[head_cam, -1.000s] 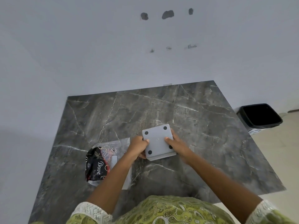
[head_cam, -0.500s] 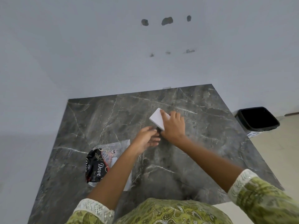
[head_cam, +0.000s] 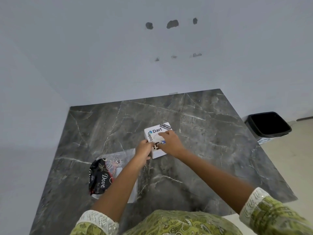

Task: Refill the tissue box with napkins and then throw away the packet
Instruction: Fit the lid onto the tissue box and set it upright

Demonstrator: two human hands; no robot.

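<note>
On the marble table (head_cam: 211,136), at centre, the white tissue box (head_cam: 156,131) is gripped by the right hand (head_cam: 170,143) from above and by the left hand (head_cam: 144,150) at its near-left corner. At eight o'clock lies the napkin packet (head_cam: 101,177); at three o'clock, the black bin (head_cam: 269,124).

Dark grey marble-patterned square table (head_cam: 194,116) set against a pale wall. White cube-shaped tissue box with printed stickers (head_cam: 156,133) standing near its centre. Black-and-clear plastic napkin packet (head_cam: 101,175) lying flat toward the left front.
</note>
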